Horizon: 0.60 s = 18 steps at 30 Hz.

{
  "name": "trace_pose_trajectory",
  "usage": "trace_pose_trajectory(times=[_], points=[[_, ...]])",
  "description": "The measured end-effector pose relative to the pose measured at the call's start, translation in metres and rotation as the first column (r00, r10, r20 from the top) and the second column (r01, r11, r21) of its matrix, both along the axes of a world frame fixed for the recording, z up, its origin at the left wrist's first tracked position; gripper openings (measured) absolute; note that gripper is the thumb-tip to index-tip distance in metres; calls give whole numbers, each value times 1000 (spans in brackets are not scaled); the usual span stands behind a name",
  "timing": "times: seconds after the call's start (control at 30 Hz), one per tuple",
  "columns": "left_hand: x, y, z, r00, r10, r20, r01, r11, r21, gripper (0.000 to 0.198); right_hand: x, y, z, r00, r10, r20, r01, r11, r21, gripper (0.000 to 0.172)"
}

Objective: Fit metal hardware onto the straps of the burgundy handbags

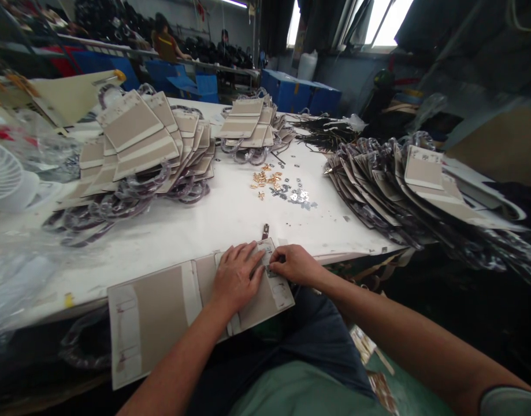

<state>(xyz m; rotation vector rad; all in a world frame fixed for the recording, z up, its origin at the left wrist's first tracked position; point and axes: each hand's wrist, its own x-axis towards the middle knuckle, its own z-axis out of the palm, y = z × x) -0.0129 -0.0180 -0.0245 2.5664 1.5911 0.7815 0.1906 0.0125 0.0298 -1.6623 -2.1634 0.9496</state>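
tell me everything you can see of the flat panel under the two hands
The panel is long, flat and greyish-brown, with a pale border and pale bands across it; the end bands carry dark marks. It looks like stiff, lined sheet. It lies aslant, overhanging the table's near edge. The left hand rests spread on it; the right hand's fingers pinch together at its right end.

A workshop: piled panels (137, 130) and loose metal fittings (299, 197), another person (164, 46) at a bench (222, 66).
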Motion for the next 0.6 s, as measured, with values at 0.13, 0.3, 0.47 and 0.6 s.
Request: trace_pose_trajectory(times=[0.13, 0.3, 0.47, 0.6], points=[[0, 0, 1, 1000, 2, 11, -2, 1000, 1, 41, -3, -2, -3, 997, -3, 79, -1, 999, 53, 9], [1, -1, 2, 1000, 0, -25, 0, 1000, 4, 42, -5, -5, -3, 997, -7, 79, 1, 997, 82, 10], [0, -1, 1, 999, -4, -32, 4, 1000, 6, 43, -4, -6, -7, 997, -32, 73, 25, 995, 98, 10], [0, 0, 2, 1000, -7, -24, 7, 1000, 6, 45, -5, -7, -5, 993, -35, 109, 24, 995, 97, 10]])
